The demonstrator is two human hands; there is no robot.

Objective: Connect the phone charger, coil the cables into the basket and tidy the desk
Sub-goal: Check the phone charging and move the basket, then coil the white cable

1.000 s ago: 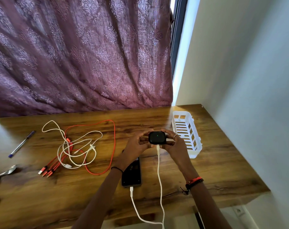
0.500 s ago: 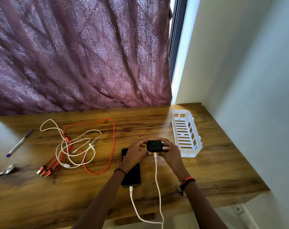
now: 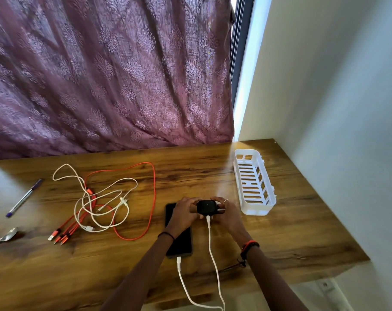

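1. Charger (image 3: 205, 207) is sitting between both sets of fingers (image 3: 190, 201), just above the tabletop (image 3: 213, 171). The left hand (image 3: 183, 213) is curling round its left side and the right hand (image 3: 227, 215) is pinching its right side, where pale prongs seem to be pointing rightward.
2. A white charging cable (image 3: 213, 250) is hanging from the charger's near face, dropping past the tabletop's front edge and looping back up into the phone (image 3: 181, 243). The phone is lying flat just beneath the left wrist, its long axis running toward the person.
3. The basket (image 3: 255, 211) is standing just right of the right hand, its long axis running away from the person, so the right hand is the nearer one to it.
4. What looks like a wall socket (image 3: 325, 285) is showing below the tabletop's right front corner. The plugging move is probably going to head down and right, on the right hand's side.
5. Well to the left, a loose white cable (image 3: 105, 198) and a red cable (image 3: 154, 198) are lying tangled together, not yet coiled, and the left hand is nearer to them.
6. A pen (image 3: 24, 197) and a spoon (image 3: 4, 237) are lying by the far left edge.
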